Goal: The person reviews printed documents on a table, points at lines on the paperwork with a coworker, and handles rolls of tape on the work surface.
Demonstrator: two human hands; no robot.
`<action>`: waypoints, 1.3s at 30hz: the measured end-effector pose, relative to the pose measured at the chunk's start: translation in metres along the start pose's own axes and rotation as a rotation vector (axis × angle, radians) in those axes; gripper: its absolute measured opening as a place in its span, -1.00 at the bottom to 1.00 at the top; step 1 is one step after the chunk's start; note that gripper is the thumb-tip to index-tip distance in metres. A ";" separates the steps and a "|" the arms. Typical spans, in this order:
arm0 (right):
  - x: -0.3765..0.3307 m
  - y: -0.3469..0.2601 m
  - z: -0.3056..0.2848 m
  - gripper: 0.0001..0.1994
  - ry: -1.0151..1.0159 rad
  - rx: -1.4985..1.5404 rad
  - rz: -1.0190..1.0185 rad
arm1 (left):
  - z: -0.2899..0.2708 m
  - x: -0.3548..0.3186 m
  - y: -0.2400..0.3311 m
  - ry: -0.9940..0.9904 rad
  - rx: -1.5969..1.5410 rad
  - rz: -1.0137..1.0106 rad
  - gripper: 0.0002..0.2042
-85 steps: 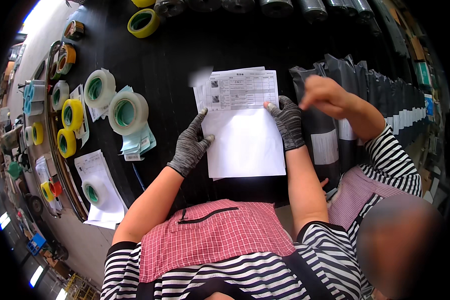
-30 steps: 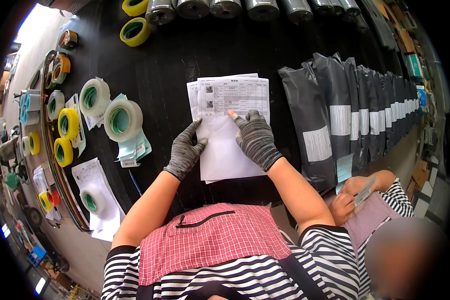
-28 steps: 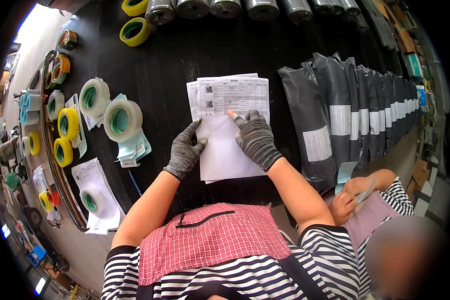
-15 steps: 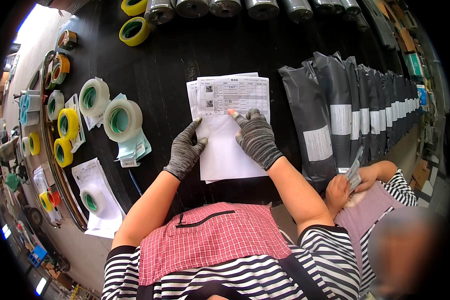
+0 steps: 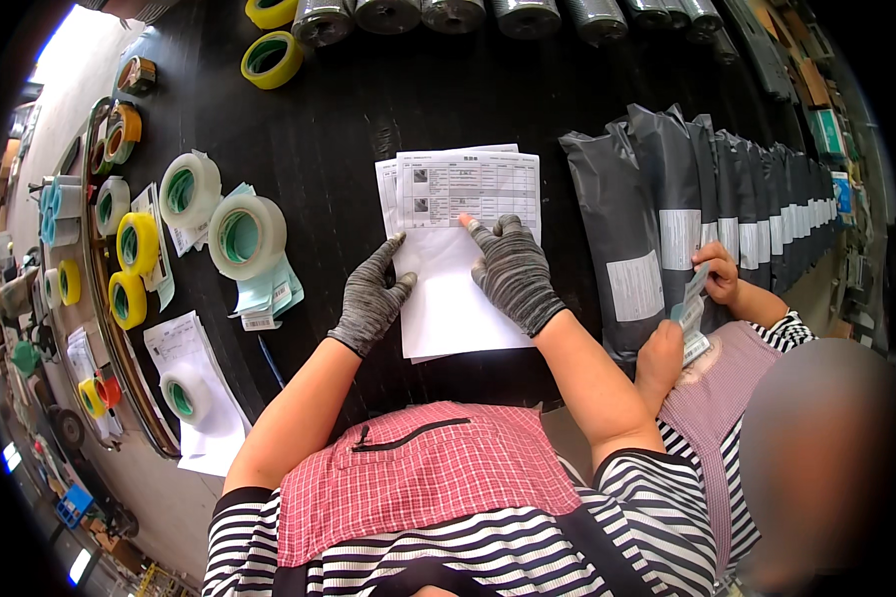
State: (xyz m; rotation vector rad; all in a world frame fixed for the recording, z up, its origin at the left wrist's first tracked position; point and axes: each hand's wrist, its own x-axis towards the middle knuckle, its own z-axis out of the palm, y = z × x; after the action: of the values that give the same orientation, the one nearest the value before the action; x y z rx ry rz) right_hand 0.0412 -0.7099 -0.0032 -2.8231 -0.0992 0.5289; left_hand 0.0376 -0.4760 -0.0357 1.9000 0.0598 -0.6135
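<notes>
A small stack of printed white sheets [image 5: 458, 308] lies on the black table in front of me, a table of print across its top half. My left hand [image 5: 376, 296], in a grey fingerless glove, rests along the stack's left edge, index finger stretched out and thumb apart from it on the paper. My right hand [image 5: 513, 269], gloved the same way, lies over the right part of the top sheet. Its index fingertip touches the lower printed rows, with the thumb spread away. Neither hand has lifted the sheets.
Grey packed bags [image 5: 632, 284] with white labels stand in a row at right. Beside them a co-worker's hands [image 5: 659, 358] hold a small label sheet [image 5: 689, 316]. Clear tape rolls [image 5: 247, 237], yellow tape rolls [image 5: 271, 60] and a pen [image 5: 270, 360] lie leftward. Dark rolls [image 5: 455, 12] line the far edge.
The co-worker's hands at right have moved apart, one rising with the label sheet stretched between them. My hands and the printed sheets stay nearly the same.
</notes>
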 end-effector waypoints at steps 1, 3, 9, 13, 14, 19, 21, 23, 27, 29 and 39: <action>0.000 0.000 0.000 -0.33 -0.003 -0.001 0.005 | 0.000 0.000 -0.001 0.001 0.000 0.000 -0.37; 0.000 -0.001 -0.001 -0.32 -0.002 0.001 0.002 | 0.001 0.001 -0.004 0.000 -0.012 -0.001 -0.37; 0.000 -0.002 -0.002 -0.31 -0.013 -0.001 0.006 | 0.005 0.003 -0.018 0.066 -0.016 0.103 -0.35; 0.000 -0.004 -0.004 -0.31 -0.043 -0.001 0.027 | 0.005 0.004 -0.024 0.056 -0.027 0.109 -0.35; 0.000 -0.003 -0.004 -0.31 -0.044 -0.001 0.028 | 0.005 0.004 -0.025 0.054 -0.021 0.103 -0.35; 0.003 -0.002 -0.002 -0.30 -0.044 0.004 0.016 | 0.004 0.006 -0.019 0.054 -0.007 0.091 -0.35; 0.004 -0.002 -0.004 -0.31 -0.047 0.007 0.015 | 0.004 0.006 -0.017 0.052 -0.051 0.094 -0.34; 0.004 -0.003 -0.007 -0.31 -0.044 0.007 0.016 | 0.003 0.005 -0.010 0.046 -0.069 0.071 -0.35; 0.001 0.001 0.005 -0.37 0.069 -0.024 -0.004 | 0.001 0.003 -0.017 0.117 0.087 0.269 -0.39; 0.007 0.010 0.027 -0.35 -0.013 -0.056 0.042 | 0.004 0.005 -0.024 0.095 0.110 0.268 -0.38; 0.001 0.003 0.013 -0.33 -0.048 0.084 0.068 | 0.006 0.006 -0.034 0.016 -0.158 0.121 -0.34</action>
State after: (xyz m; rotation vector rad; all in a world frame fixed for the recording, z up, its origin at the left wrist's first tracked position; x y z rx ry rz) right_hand 0.0377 -0.7097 -0.0164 -2.7404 0.0103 0.6010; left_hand 0.0299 -0.4692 -0.0692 1.7415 0.0034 -0.4972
